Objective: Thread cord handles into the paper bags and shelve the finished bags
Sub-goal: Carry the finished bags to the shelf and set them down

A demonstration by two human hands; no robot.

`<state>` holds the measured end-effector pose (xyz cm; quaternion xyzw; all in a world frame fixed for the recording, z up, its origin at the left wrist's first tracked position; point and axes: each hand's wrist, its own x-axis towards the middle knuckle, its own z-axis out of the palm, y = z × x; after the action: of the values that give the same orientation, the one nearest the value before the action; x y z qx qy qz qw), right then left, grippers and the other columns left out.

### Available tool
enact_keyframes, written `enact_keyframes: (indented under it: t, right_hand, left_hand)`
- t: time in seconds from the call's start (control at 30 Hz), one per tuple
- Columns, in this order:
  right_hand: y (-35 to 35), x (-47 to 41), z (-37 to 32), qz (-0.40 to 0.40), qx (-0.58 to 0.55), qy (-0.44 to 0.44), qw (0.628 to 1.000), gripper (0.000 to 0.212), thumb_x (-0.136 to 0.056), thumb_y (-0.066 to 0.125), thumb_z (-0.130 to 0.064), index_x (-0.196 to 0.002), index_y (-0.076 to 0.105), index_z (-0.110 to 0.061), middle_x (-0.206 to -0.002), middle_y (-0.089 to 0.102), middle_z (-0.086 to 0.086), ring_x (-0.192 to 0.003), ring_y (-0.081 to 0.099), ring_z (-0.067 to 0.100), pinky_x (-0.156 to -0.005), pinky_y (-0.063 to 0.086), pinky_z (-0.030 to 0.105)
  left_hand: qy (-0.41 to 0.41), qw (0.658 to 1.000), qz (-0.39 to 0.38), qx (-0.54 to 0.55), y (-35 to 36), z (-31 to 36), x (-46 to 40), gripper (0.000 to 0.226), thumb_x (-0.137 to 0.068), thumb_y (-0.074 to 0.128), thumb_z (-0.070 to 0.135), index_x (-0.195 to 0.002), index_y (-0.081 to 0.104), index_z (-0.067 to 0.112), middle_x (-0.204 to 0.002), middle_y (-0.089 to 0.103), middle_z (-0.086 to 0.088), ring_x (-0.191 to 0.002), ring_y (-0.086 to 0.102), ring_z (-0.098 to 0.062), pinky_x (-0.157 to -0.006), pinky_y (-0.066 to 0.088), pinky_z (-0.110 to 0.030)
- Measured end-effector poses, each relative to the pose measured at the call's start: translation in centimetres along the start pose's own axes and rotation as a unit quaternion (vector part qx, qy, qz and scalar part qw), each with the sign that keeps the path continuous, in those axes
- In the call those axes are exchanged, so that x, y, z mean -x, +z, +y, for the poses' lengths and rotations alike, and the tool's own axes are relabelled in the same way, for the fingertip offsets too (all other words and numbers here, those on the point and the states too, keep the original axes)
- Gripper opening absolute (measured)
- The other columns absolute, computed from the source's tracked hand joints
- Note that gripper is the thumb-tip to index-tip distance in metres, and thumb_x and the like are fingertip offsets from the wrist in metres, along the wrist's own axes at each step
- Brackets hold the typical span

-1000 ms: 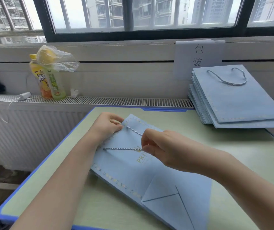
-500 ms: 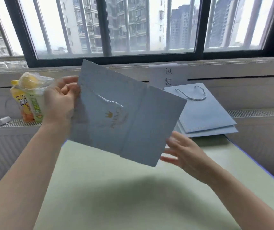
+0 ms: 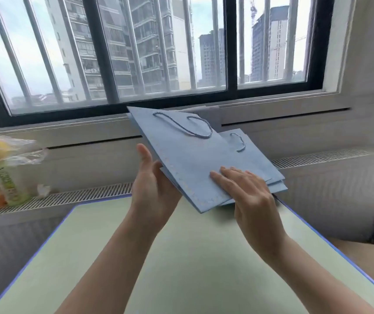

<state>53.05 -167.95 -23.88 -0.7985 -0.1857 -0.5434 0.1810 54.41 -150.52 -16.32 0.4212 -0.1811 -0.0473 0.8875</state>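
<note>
Nothing can be read with certainty. The bottles (image 3: 4,180) at the left, under a plastic wrap, carry coloured labels with print, but blur leaves the characters illegible. The blue paper bag (image 3: 188,159) shows no legible wording.

Both forearms were bare up to the lower edge of the picture, and no sleeve covered them. The left hand (image 3: 153,189) and the right hand (image 3: 247,192) were bare too. The fingernails on the right hand were short and plain. The rest of the person stayed outside the view.
</note>
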Motion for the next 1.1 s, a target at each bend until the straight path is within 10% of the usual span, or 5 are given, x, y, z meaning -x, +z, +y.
enact_keyframes:
  t: [0.37,0.57,0.77,0.87,1.1]
  right_hand:
    - [0.7,-2.2,13.7,-0.127,0.052,0.206,0.969,0.061,-0.063,0.036,0.016,-0.108,0.066,-0.012,-0.110,0.068,0.005,-0.103,0.061,0.029,-0.092,0.046,0.042]
    - [5.8,-3.9,22.1,-0.265,-0.095,0.523,0.805,0.065,-0.087,0.060,-0.048,-0.135,0.041,-0.009,-0.133,0.052,0.010,-0.118,0.053,0.027,-0.099,0.044,0.042]
    - [6.6,-5.2,25.0,-0.359,-0.212,0.590,0.691,0.051,-0.078,0.065,-0.058,-0.103,0.065,-0.013,-0.093,0.074,0.004,-0.083,0.071,0.024,-0.075,0.056,0.035]
    - [7.0,-5.2,25.2,-0.337,-0.259,0.620,0.659,0.051,-0.079,0.065,-0.055,-0.104,0.067,-0.011,-0.091,0.075,0.006,-0.082,0.072,0.024,-0.073,0.056,0.036]
    - [7.0,-4.5,22.2,-0.206,-0.323,0.532,0.755,0.067,-0.072,0.079,-0.041,-0.125,0.053,-0.008,-0.109,0.069,0.007,-0.084,0.071,0.019,-0.069,0.058,0.032]
  left_hand:
    - [-0.123,0.972,0.098,-0.174,-0.1,-12.5,-15.6,0.029,-0.091,0.052,-0.005,-0.120,0.052,-0.001,-0.106,0.065,-0.014,-0.085,0.065,-0.026,-0.069,0.058,-0.037]
    - [0.021,0.760,0.242,-0.603,-2.4,-16.8,-16.9,0.055,-0.083,0.067,0.022,-0.127,0.047,-0.003,-0.128,0.047,-0.020,-0.124,0.038,-0.033,-0.103,0.031,-0.037]
    - [-0.186,0.915,0.205,-0.294,-5.2,-17.1,-19.3,0.091,-0.060,0.076,0.062,-0.124,0.049,0.004,-0.120,0.063,-0.014,-0.103,0.064,-0.032,-0.092,0.051,-0.048]
    - [-0.221,0.932,0.158,-0.238,-5.7,-15.5,-19.6,0.056,-0.076,0.069,0.058,-0.109,0.062,0.014,-0.105,0.071,-0.007,-0.097,0.067,-0.029,-0.090,0.052,-0.047]
    - [-0.238,0.956,0.088,-0.146,-5.8,-12.2,-17.4,0.044,-0.090,0.051,0.053,-0.105,0.067,0.014,-0.096,0.075,-0.008,-0.081,0.072,-0.024,-0.075,0.053,-0.043]
